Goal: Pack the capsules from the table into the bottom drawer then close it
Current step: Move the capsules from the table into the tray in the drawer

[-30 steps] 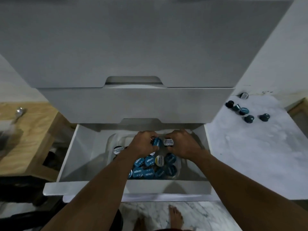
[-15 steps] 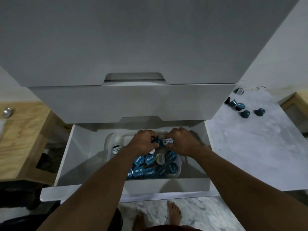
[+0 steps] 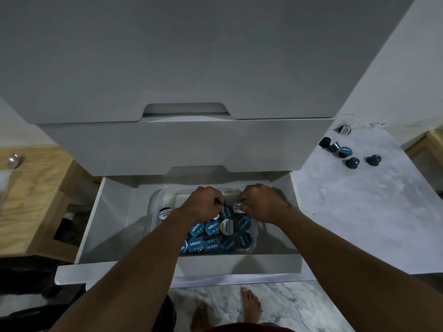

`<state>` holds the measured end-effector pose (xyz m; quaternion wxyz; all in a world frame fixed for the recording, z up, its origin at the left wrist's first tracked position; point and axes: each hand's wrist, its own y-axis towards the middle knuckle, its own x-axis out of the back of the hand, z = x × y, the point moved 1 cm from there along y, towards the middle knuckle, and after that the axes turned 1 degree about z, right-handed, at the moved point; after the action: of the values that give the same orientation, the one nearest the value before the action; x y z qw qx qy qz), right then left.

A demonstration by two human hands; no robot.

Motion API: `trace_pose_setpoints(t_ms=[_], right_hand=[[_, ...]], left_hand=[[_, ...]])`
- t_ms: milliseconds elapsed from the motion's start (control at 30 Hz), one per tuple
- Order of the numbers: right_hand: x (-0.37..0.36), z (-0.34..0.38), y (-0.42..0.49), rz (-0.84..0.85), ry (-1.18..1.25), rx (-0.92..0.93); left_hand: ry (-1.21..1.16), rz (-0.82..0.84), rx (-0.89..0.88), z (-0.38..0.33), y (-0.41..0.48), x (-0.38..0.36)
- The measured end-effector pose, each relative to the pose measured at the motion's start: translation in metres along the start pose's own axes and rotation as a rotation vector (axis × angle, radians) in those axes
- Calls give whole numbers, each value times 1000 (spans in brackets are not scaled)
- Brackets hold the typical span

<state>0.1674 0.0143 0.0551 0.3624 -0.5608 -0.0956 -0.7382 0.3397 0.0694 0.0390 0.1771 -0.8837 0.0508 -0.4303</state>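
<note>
The bottom drawer of a white cabinet is pulled out. Inside it sits a clear plastic tub filled with several blue-lidded capsules. Both of my hands are down in the tub. My left hand has its fingers curled over a blue capsule. My right hand pinches a white-lidded capsule right beside it. Several dark capsules lie loose on the marble table to the right.
Two shut drawers overhang the open one. A wooden side table with a metal spoon stands on the left. My bare feet are on the marble floor below the drawer front.
Both hands stay in the tub and have sunk slightly among the capsules. The view has shifted a little.
</note>
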Motion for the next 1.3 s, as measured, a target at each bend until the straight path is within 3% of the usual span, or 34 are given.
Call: trace_pose_setpoints(t_ms=[267, 967, 1100, 1300], right_hand=[[0, 0, 1, 11, -16, 16], [10, -5, -15, -33, -9, 118], [22, 3, -36, -120, 26, 71], [40, 8, -88, -402, 22, 14]], left_hand=[[43, -37, 3, -2, -3, 0], [182, -382, 44, -28, -46, 1], [256, -474, 48, -38, -67, 7], [338, -588, -127, -69, -98, 14]])
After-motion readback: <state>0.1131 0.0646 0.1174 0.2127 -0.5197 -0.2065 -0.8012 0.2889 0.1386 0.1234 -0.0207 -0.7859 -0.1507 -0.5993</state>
